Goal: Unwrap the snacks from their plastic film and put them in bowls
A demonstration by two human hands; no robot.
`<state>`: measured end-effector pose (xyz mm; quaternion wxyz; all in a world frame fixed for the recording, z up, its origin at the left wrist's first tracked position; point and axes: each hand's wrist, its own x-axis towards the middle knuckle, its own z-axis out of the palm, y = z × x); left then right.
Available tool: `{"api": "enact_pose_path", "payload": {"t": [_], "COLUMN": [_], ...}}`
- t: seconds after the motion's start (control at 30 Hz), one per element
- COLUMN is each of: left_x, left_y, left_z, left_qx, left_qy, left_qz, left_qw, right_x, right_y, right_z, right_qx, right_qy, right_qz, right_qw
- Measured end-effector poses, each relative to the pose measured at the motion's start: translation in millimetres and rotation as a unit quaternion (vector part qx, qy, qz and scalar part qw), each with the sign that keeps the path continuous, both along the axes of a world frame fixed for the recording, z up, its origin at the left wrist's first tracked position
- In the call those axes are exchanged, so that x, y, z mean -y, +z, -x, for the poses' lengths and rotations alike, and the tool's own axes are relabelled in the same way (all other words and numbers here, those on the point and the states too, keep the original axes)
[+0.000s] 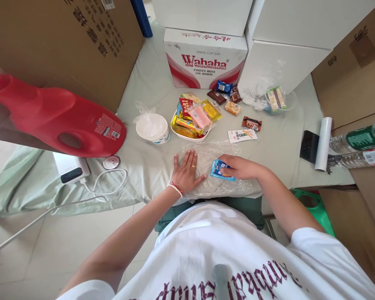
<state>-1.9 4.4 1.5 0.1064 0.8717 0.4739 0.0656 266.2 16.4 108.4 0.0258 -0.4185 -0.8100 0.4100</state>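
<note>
A sheet of clear plastic film (203,160) lies crinkled on the cloth-covered table in front of me. My left hand (186,171) rests flat on its left part, fingers spread. Over the film's right part, my right hand (236,166) grips a blue snack packet (218,167), whose right end is hidden under the fingers. Just beyond the film, a white bowl (190,137) is heaped with wrapped snacks. Left of it stands a paper cup (153,127) with a plastic bag at its rim. A white snack packet (242,135) lies by the film's far right edge.
Small wrapped snacks (233,108) lie before a Wahaha carton (206,60). Farther right is a clear container (278,104) with a packet in it. A red jug (62,121), a white power bank (70,166) and its cable occupy the left; a film roll (323,143) and bottles lie right.
</note>
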Motion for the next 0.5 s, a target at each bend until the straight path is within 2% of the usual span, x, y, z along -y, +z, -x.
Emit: {"api": "enact_pose_path", "payload": {"t": [0.13,0.23,0.37,0.5], "left_x": [-2,-2,-1,-1], "left_y": [1.1,2.6,4.8,6.6], "left_z": [0,0,-1,-2], "left_qx": [-0.003,-0.003,-0.003,-0.013], "left_qy": [0.003,0.008,0.008,0.007], "left_qz": [0.002,0.004,0.007,0.014], "left_qw": [1.000,1.000,1.000,1.000], "right_x": [-28,-33,-34,-30], "right_y": [-16.0,-27.8,-35.9,-40.3], "right_z": [25,43,50,37], "right_qx": [0.056,0.111,0.144,0.050], "right_qy": [0.125,0.162,0.108,0.009], "right_qz": [-0.004,-0.031,-0.082,-0.134], "right_qw": [0.991,0.980,0.980,0.990]}}
